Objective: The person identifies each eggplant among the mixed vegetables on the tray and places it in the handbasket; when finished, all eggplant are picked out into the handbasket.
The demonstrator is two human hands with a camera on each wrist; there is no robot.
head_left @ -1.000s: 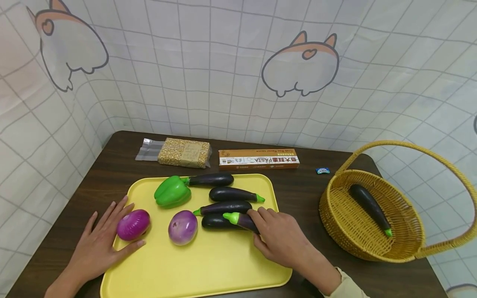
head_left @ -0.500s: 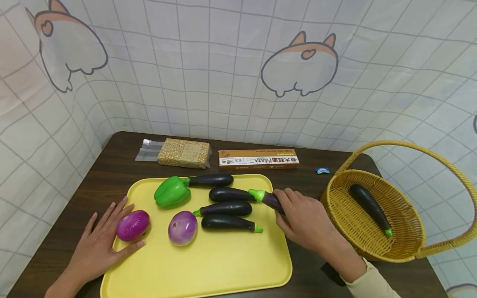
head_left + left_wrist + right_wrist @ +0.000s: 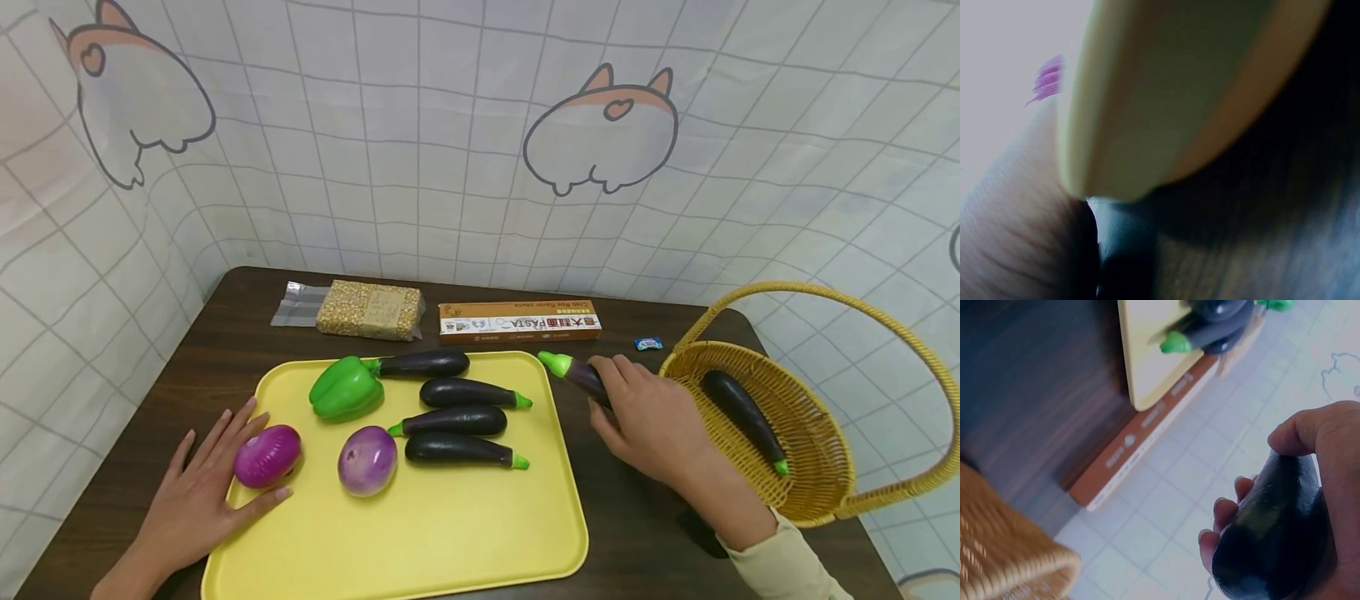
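My right hand grips a dark eggplant with a green stem end, between the tray and the basket. In the right wrist view, thumb and fingers curl round that eggplant. My left hand lies with fingers spread over the left edge of the yellow tray, right beside a purple onion. Several more eggplants lie on the tray with a round purple vegetable and a green bell pepper. One eggplant rests inside the wicker basket.
Behind the tray lie a clear bag of yellow kernels and a long pasta box. A small blue packet sits left of the basket's tall arched handle. A white gridded curtain stands behind the dark table.
My right hand has carried the eggplant rightward from above the other eggplants, past the tray's right edge, toward the basket. The left hand has stayed in place.
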